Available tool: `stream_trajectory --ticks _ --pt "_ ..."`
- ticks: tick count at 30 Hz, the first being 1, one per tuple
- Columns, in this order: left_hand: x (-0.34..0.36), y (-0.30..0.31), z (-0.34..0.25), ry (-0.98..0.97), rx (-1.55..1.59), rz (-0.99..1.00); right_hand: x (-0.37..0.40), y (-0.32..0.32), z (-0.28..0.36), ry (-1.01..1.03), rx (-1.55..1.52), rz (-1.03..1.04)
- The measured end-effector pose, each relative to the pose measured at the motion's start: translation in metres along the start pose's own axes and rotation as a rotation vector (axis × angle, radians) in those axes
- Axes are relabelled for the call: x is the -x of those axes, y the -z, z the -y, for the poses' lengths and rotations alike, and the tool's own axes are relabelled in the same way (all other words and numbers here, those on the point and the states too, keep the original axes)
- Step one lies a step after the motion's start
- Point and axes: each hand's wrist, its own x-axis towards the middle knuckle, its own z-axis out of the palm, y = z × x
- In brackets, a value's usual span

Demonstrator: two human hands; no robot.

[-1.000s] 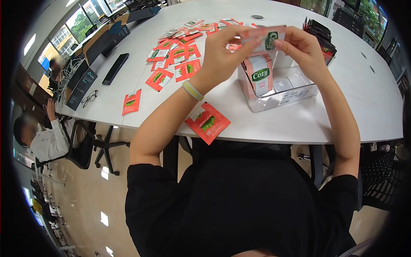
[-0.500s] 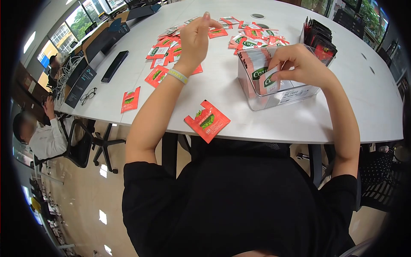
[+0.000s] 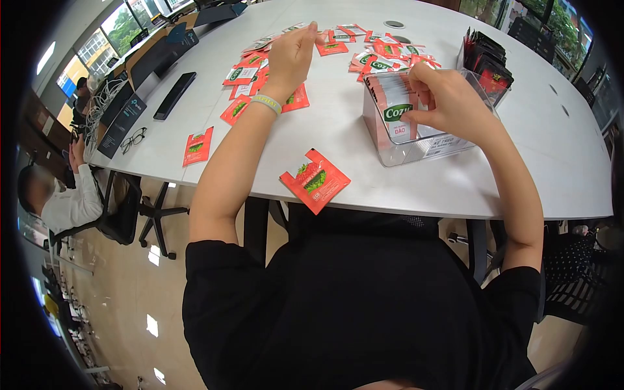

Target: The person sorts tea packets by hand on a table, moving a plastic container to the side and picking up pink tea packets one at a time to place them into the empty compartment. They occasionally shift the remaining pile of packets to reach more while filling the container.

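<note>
And here's the right hand (image 3: 448, 97), down at the clear box (image 3: 396, 155), thumb against the front of the upright Cozy sachets (image 3: 398, 116)! Over to the left hand (image 3: 294, 57), raised above the white table (image 3: 416, 188), a pale wristband (image 3: 266, 103) behind it, fingers mostly hidden from us. Loose red sachets (image 3: 333, 49) spread across the far side, and one strawberry sachet (image 3: 316, 183) lies near the close edge. Dark packets (image 3: 487, 65) stand just beyond the box; a black phone (image 3: 175, 96) and glasses (image 3: 133, 140) sit off left.
</note>
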Motion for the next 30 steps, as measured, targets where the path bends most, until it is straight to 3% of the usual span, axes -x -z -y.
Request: stream_trajectory --ticks 5,13,17,19,22,23,25,27,30 --pt "-0.002 0.005 0.019 0.050 -0.120 -0.008 0.000 0.000 0.000 0.012 0.067 -0.008" --pt "-0.002 0.011 0.053 0.338 -0.363 0.185 -0.001 0.009 0.001 -0.043 -0.064 0.001" --pt "0.002 0.012 0.073 0.332 -0.478 0.140 -0.003 0.009 -0.007 -0.073 -0.088 -0.048" --pt "-0.006 0.023 0.066 0.491 -0.782 0.284 -0.004 0.009 -0.012 -0.123 -0.094 -0.107" --pt "-0.007 0.037 0.071 0.658 -0.969 0.304 -0.004 0.007 -0.014 -0.139 -0.089 -0.124" --pt "-0.007 0.042 0.078 0.656 -0.968 0.303 -0.004 0.007 -0.014 -0.139 -0.088 -0.126" --pt "-0.004 0.050 0.101 0.881 -0.810 0.510 -0.004 0.005 -0.013 -0.142 -0.069 -0.146" --pt "-0.007 0.056 0.103 0.891 -0.770 0.486 -0.004 0.005 -0.013 -0.143 -0.058 -0.140" --pt "-0.013 0.063 0.107 0.773 -0.841 0.606 -0.004 0.004 -0.011 -0.143 -0.022 -0.132"
